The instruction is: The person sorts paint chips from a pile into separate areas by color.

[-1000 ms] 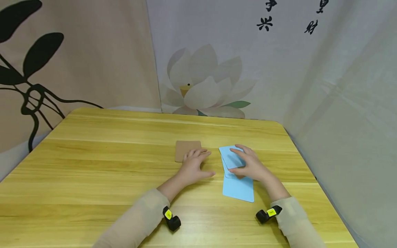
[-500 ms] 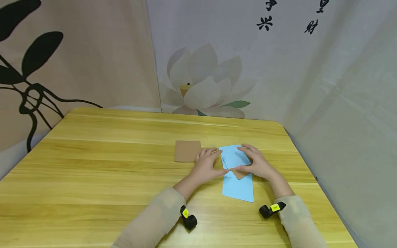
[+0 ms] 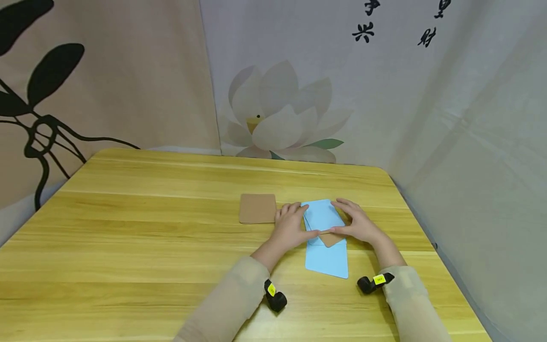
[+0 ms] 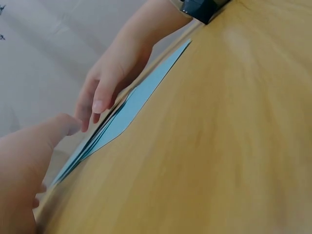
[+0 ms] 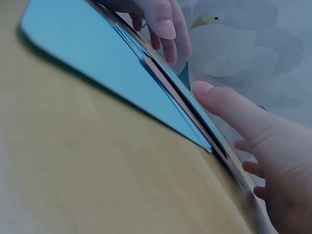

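A square blue card (image 3: 324,214) lies topmost on an overlapping pile, held by both hands. My left hand (image 3: 288,228) grips it at its left side, index fingertip by the far left corner and thumb at the near edge. On the other side, my right hand (image 3: 359,225) has its thumb on the near edge and its fingers along the right edge. A corner of a brown card (image 3: 333,240) sticks out beneath it. Lower in the pile, another blue card (image 3: 326,261) reaches toward the person. Both thumbs meet close together over the near edge in the head view.
Left of the pile, a small stack of brown square cards (image 3: 258,209) lies on the wooden table (image 3: 149,247). A printed cloth backdrop (image 3: 290,109) hangs behind the table. Black wrist cameras (image 3: 275,297) are strapped on both sleeves.
My left hand has moved right, from beside the brown stack to the top blue card. My right hand has shifted slightly right with that card, and more of the brown corner now shows.
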`<control>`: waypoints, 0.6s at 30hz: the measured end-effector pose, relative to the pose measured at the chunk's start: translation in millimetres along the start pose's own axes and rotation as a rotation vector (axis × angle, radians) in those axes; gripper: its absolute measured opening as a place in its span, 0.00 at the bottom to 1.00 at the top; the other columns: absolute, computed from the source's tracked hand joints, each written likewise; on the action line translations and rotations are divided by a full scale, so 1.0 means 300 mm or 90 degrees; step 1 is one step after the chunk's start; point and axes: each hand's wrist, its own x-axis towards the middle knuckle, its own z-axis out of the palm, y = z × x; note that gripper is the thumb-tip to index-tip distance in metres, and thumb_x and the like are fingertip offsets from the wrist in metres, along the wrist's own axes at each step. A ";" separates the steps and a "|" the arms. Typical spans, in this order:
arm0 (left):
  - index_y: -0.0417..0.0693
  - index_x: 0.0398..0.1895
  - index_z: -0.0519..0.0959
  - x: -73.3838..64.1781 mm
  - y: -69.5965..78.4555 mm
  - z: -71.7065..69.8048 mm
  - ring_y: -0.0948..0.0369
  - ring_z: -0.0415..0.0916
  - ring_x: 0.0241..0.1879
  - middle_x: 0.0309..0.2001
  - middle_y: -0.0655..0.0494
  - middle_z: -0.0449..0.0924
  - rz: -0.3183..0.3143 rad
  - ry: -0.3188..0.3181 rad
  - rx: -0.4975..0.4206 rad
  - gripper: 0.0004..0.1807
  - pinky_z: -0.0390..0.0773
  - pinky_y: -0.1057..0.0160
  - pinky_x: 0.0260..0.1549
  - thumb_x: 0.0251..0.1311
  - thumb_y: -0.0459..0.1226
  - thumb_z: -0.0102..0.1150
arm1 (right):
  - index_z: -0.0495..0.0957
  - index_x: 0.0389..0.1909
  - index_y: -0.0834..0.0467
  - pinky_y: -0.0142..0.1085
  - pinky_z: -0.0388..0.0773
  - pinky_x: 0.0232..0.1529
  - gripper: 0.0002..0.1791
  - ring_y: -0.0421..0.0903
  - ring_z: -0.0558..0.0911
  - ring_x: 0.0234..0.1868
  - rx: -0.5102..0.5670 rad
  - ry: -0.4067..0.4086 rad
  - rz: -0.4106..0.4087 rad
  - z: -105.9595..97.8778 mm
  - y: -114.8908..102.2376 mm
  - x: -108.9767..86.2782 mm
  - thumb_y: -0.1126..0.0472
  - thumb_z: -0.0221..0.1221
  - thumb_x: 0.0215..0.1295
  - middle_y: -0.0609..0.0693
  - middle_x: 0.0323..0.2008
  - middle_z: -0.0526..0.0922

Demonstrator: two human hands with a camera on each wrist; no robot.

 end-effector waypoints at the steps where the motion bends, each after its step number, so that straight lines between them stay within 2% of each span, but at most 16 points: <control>1: 0.48 0.69 0.66 0.001 0.003 0.000 0.47 0.56 0.65 0.68 0.47 0.62 -0.003 0.001 0.005 0.47 0.55 0.46 0.58 0.50 0.64 0.62 | 0.62 0.70 0.56 0.64 0.52 0.61 0.45 0.63 0.50 0.70 0.000 -0.002 0.001 -0.002 0.002 0.001 0.47 0.69 0.54 0.60 0.71 0.54; 6: 0.47 0.68 0.67 0.008 0.010 0.005 0.46 0.57 0.64 0.67 0.46 0.63 -0.015 0.000 0.023 0.48 0.56 0.47 0.57 0.48 0.64 0.63 | 0.61 0.71 0.55 0.65 0.50 0.61 0.46 0.62 0.50 0.70 -0.004 -0.014 0.007 -0.007 0.008 0.007 0.46 0.69 0.54 0.58 0.71 0.54; 18: 0.48 0.69 0.67 0.020 0.014 0.010 0.48 0.55 0.65 0.68 0.47 0.61 -0.035 -0.034 0.049 0.48 0.54 0.47 0.57 0.48 0.63 0.65 | 0.63 0.70 0.54 0.64 0.49 0.61 0.44 0.61 0.50 0.71 -0.017 -0.035 -0.005 -0.004 0.017 0.012 0.44 0.68 0.54 0.56 0.71 0.57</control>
